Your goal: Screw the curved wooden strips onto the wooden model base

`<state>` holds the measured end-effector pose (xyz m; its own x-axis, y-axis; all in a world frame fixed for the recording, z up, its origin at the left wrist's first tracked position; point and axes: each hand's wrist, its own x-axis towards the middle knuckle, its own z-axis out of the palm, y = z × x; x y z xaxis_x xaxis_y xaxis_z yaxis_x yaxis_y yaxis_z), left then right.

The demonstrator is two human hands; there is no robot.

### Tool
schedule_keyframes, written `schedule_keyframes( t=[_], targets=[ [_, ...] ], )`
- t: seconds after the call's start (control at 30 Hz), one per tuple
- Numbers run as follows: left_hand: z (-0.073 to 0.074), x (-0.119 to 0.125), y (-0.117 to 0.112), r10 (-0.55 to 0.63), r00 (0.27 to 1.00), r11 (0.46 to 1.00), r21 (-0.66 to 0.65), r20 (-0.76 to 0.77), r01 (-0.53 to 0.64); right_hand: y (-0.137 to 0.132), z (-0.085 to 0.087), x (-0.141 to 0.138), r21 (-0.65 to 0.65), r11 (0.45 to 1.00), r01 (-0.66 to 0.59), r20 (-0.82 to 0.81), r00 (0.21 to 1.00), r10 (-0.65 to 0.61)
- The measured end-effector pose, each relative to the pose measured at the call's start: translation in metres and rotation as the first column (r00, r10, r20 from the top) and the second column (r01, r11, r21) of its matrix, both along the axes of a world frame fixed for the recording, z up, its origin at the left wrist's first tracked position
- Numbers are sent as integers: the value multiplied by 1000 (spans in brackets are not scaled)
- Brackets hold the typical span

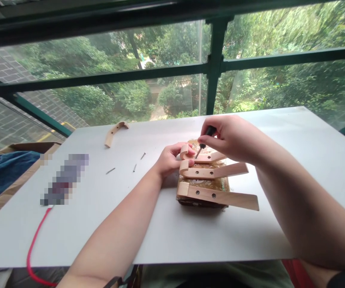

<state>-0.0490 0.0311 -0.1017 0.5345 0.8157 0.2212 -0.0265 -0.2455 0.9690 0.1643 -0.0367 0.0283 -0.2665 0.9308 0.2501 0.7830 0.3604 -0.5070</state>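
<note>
Screwdriver (202, 144): judged light, rigid and hard to damage; its smooth handle could slip in a damp palm, so I rate the thick black end, in line with the shaft, the proper hold. Shaft is slim, metallic and slanted, its tip at the left screw position of the farthest hook (202, 159), nearer the bench's (148, 132) far edge than its near one. My right grip (229, 134) is wrapped around the handle, no gap visible.

Hook: pale wood, curled at its left end; judged light and stiff, liable to split if overdriven. My left grip (174, 158) is closed at that curl; the contact is partly hidden.

Beneath: brown, tape-covered block (204, 184). Toward the bench's left edge: three loose screws (134, 168).
</note>
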Motion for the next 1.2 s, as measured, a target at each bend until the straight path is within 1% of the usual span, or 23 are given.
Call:
schedule_keyframes(
  t=[0.13,0.23,0.3,0.43,0.57,0.73,0.87,1.0,1.2],
  targets=[
    [0,0,0,-8,1000,1000,-6,1,8,3,-4,-1,-16,995,95,39,995,-94],
    [0,1,-2,10,1000,1000,-6,11,-10,5,-5,-1,-15,991,130,78,989,-129],
    [1,2,-3,14,1000,1000,-2,14,-14,3,-5,-1,-11,991,131,96,987,-130],
    [2,2,-3,0,1000,1000,-2,3,0,-4,-1,-3,20,995,94,156,983,-96],
    [2,1,-3,-5,1000,1000,-30,-11,5,-12,2,-2,-21,998,53,185,982,-48],
    [1,2,-4,29,1000,999,-30,-2,-29,-13,3,-2,-33,998,47,232,972,-38],
    [1,2,-5,45,999,998,-32,-8,-45,-8,3,-2,-22,998,67,237,970,-60],
    [2,2,-5,41,999,999,-32,-9,-42,1,0,1,-20,993,117,220,969,-110],
    [1,1,-1,16,1000,1000,0,-26,-16,9,-2,8,-72,983,169,191,970,-153]
  ],
)
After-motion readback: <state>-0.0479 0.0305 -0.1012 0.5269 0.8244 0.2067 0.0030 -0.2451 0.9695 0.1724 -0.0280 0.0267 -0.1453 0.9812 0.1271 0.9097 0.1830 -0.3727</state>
